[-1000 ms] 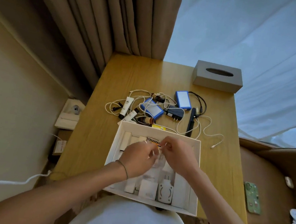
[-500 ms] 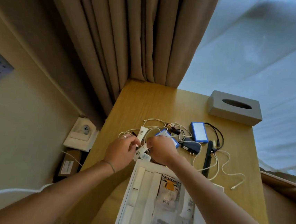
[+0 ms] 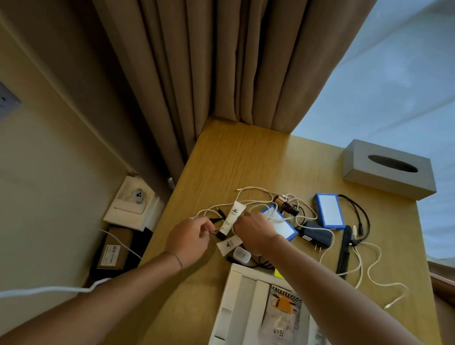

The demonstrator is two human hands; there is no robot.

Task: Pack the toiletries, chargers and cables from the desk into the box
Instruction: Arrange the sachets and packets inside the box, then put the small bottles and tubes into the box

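Two hands are seen over a tangle of cables (image 3: 270, 204) on a wooden tabletop (image 3: 250, 157), just beyond the far rim of the white box (image 3: 231, 306). The left hand (image 3: 187, 241) is curled, its fingertips pinching a thin black-tipped lead beside the box's far left corner. The right hand (image 3: 253, 234) is closed over the heap next to a white tube (image 3: 231, 218); what it grips cannot be made out.

Beyond the box, a second small tube (image 3: 229, 244) and a white plug (image 3: 242, 255) are laid near its rim; two blue-edged packs (image 3: 328, 210), a dark charger (image 3: 317, 236) and a black comb (image 3: 344, 250) are spread to its far right, with a white cable trailing close to the tabletop's right edge. A grey tissue box (image 3: 388, 168) is set at the far right corner.

Bare wood is left open between the heap and the curtain (image 3: 217, 60), and left of the box up to the tabletop's left edge.

The box is cut off by the bottom of the frame; part of it is hidden by the right forearm, and its contents are blurred.
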